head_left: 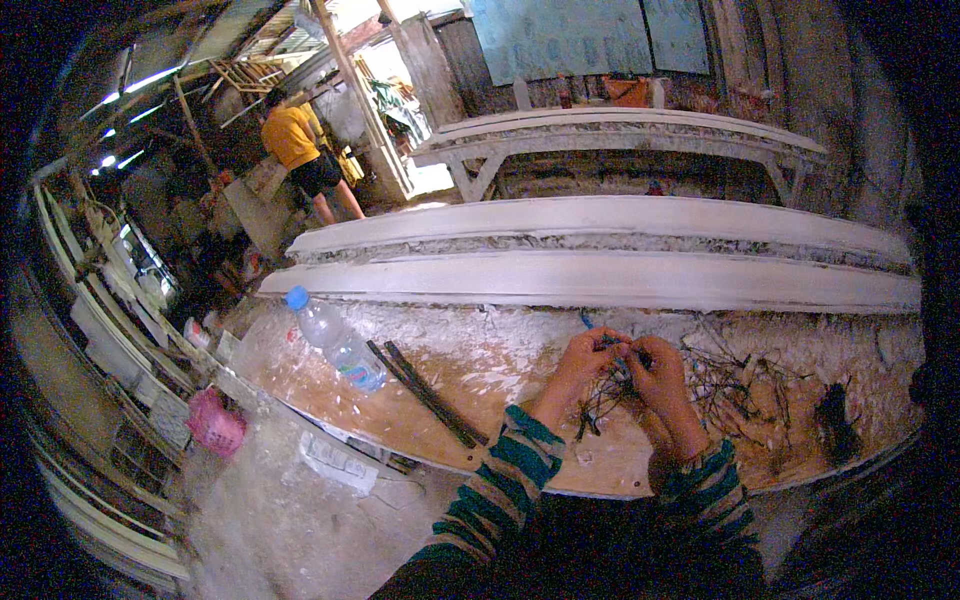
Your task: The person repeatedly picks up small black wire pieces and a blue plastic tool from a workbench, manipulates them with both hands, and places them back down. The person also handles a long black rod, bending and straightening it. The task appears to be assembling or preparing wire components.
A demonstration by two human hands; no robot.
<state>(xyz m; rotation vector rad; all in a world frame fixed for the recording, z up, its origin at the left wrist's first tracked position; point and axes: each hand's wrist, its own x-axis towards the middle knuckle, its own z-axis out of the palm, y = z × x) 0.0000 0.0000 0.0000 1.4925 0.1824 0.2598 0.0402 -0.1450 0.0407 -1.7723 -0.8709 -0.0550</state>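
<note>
Two hands, left hand [574, 372] and right hand [662, 382], pinch their fingertips on what look like dark strands [614, 380] above the table [600, 468] near its front edge, apparently working them finely, which calls for a steady grip next.

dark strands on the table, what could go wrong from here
The loose dark strands lie tangled beside the right hand and could snag or knot further. The dark strips end close to the left sleeve, so an arm movement might brush them off the table. The clear bottle, near the edge too, could get knocked down.
</note>
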